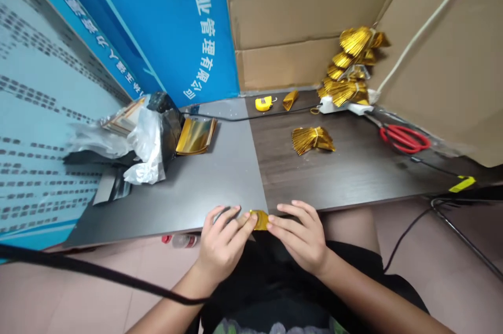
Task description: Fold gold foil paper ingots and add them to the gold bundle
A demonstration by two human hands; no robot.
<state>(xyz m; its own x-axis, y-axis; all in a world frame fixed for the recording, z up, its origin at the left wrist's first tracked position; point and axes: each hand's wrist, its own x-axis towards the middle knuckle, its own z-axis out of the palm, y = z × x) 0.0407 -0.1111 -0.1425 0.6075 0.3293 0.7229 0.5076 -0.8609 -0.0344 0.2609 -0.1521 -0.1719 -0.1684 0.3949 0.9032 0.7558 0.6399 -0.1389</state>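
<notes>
My left hand (222,242) and my right hand (301,237) meet at the near edge of the dark desk (220,182). Between their fingertips they pinch a small folded piece of gold foil paper (260,219). Both hands have curled fingers closed on it, one from each side. A bundle of pleated gold foil (312,139) lies further back on the desk, apart from the hands. A stack of flat gold sheets (195,136) rests to the left of centre.
A heap of finished gold fans (351,69) is piled at the back right by the cardboard wall. Red scissors (404,138), a white power strip (353,108), a yellow tape measure (263,104) and crumpled plastic bags (147,142) also sit on the desk. A black cable (98,271) crosses the lower left.
</notes>
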